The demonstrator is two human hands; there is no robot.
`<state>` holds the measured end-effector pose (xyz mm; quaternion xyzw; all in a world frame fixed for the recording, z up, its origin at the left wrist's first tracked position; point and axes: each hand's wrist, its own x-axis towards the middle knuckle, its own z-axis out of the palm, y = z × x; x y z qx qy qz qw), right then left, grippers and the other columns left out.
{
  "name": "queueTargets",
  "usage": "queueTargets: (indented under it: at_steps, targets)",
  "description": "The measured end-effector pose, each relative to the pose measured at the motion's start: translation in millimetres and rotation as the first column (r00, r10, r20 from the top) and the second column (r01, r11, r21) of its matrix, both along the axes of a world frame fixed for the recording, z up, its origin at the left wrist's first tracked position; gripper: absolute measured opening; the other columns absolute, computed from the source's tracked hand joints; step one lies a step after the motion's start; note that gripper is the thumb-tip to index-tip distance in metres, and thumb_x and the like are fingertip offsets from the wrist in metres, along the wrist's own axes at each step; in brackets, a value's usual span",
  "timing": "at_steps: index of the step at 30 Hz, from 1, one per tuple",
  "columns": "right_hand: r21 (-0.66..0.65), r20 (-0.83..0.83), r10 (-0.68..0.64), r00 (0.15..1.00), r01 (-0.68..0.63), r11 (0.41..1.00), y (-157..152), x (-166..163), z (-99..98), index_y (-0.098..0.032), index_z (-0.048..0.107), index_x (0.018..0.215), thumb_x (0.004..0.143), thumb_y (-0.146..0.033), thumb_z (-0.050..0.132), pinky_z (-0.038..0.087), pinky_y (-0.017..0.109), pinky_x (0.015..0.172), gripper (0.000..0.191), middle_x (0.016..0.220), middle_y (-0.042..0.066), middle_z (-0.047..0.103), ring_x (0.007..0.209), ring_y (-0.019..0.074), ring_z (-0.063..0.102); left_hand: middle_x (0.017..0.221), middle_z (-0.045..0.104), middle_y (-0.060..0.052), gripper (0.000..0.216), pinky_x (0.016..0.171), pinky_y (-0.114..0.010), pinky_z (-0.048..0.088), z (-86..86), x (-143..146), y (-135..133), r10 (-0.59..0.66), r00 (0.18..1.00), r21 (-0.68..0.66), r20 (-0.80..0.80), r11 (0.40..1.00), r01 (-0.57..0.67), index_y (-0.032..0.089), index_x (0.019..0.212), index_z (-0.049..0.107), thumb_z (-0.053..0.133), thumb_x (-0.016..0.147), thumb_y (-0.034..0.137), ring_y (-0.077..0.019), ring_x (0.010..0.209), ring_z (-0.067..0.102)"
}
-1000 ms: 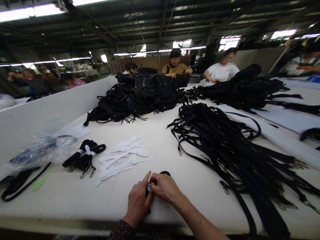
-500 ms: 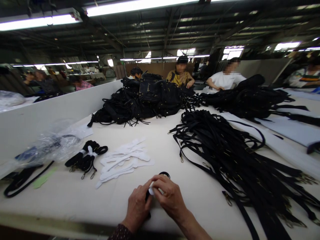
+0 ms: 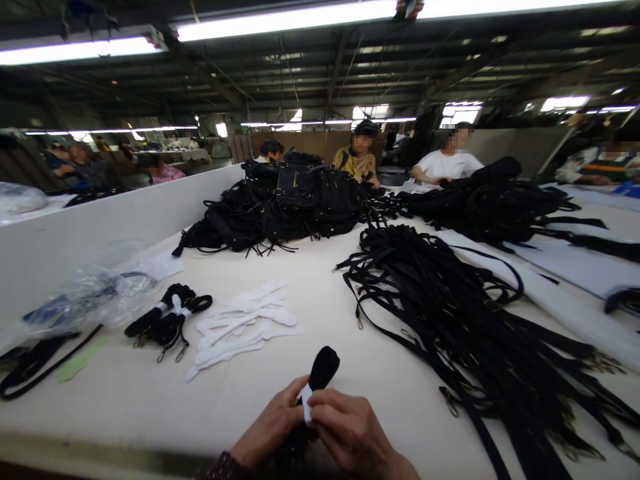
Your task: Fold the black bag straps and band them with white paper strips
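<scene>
The black strap bundle [image 3: 324, 368] sits between the fingers of both hands, its rounded loop rising beyond the fingertips. The left hand [image 3: 274, 421] has its fingers wrapped round the near part of the bundle; the right hand [image 3: 353, 423] pinches the white band [image 3: 307, 403] lying across it. Whether that band meets underneath is hidden by the fingers. The bundle looks soft, light and springy, apt to fan out, so the banded waist seems the best hold; the band looks thin and easily creased. Counted: one bundle and one band at the fingers; two tied bundles [image 3: 169, 320] ahead and left of them; one green scrap [image 3: 81, 361] farther left. On the desk [image 3: 140, 415], white strips [image 3: 245, 330] ahead-left and loose straps [image 3: 435, 300] rightward overlap past counting.
</scene>
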<state>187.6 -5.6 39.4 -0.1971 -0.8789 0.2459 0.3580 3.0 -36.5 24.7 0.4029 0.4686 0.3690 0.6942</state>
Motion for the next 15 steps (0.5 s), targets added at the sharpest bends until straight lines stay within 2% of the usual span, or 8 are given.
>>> queueTargets:
  at_steps: [4, 7, 9, 11, 13, 15]
  targets:
    - [-0.049, -0.069, -0.051, 0.996, 0.048, 0.998, 0.9, 3.8, 1.4, -0.022, 0.061, 0.096, 0.088, -0.008, 0.053, 0.052, 0.020, 0.073, 0.018, 0.100, 0.005, 0.071, 0.089, 0.0124, 0.068, 0.075, 0.068, -0.001, 0.058, 0.055, -0.024, 0.046, 3.0, 3.1, -0.5, -0.013, 0.997, -0.037, 0.080, 0.999, 0.016, 0.019, 0.131, 0.052, 0.066, 0.076, 0.025, -0.0129, 0.061, 0.059]
    - [-0.112, -0.056, -0.035, 0.998, 0.029, 0.993, 4.1, 19.5, -6.3, -0.022, 0.062, 0.095, 0.089, -0.009, 0.053, 0.051, 0.023, 0.071, 0.017, 0.098, 0.005, 0.070, 0.088, 0.0139, 0.067, 0.071, 0.067, -0.003, 0.063, 0.055, -0.023, 0.047, 0.4, -7.6, -3.4, 0.045, 0.972, -0.112, 0.230, 0.993, -0.020, 0.015, 0.139, 0.043, 0.063, 0.081, 0.032, -0.0136, 0.062, 0.060]
    - [-0.228, -0.104, -0.102, 0.989, 0.076, 0.971, 5.1, 28.5, -12.9, -0.022, 0.064, 0.091, 0.090, -0.012, 0.055, 0.050, 0.025, 0.070, 0.014, 0.097, 0.006, 0.070, 0.084, 0.0146, 0.066, 0.071, 0.066, -0.003, 0.067, 0.052, -0.022, 0.046, -6.1, -15.1, -7.1, 0.043, 0.941, -0.122, 0.336, 0.992, -0.001, 0.014, 0.144, 0.037, 0.061, 0.085, 0.034, -0.0126, 0.059, 0.059]
    - [-0.429, -0.180, -0.216, 0.960, 0.121, 0.895, 3.7, 29.6, -18.1, -0.021, 0.066, 0.084, 0.089, -0.018, 0.059, 0.049, 0.026, 0.066, 0.009, 0.094, 0.006, 0.069, 0.075, 0.0137, 0.063, 0.070, 0.065, -0.002, 0.067, 0.048, -0.020, 0.043, -15.1, -18.7, -11.0, 0.030, 0.895, -0.112, 0.444, 0.993, 0.023, 0.016, 0.146, 0.032, 0.060, 0.087, 0.033, -0.0109, 0.054, 0.057]
    - [-0.660, -0.274, -0.342, 0.899, 0.083, 0.747, -0.2, 21.9, -19.7, -0.019, 0.066, 0.077, 0.086, -0.023, 0.064, 0.047, 0.025, 0.059, 0.010, 0.094, 0.005, 0.068, 0.065, 0.0110, 0.058, 0.067, 0.062, 0.001, 0.066, 0.045, -0.017, 0.039, -22.8, -17.7, -14.1, 0.044, 0.826, -0.096, 0.562, 0.995, 0.012, 0.018, 0.147, 0.031, 0.058, 0.090, 0.033, -0.0094, 0.053, 0.054]
    - [-0.812, -0.398, -0.441, 0.804, -0.086, 0.578, -5.5, 9.3, -16.4, -0.019, 0.065, 0.075, 0.083, -0.028, 0.068, 0.043, 0.023, 0.051, 0.013, 0.093, 0.004, 0.067, 0.056, 0.0078, 0.054, 0.065, 0.060, 0.002, 0.064, 0.043, -0.016, 0.036, -25.7, -14.0, -16.1, 0.041, 0.746, -0.065, 0.665, 0.998, 0.003, 0.021, 0.147, 0.031, 0.057, 0.091, 0.034, -0.0094, 0.053, 0.054]
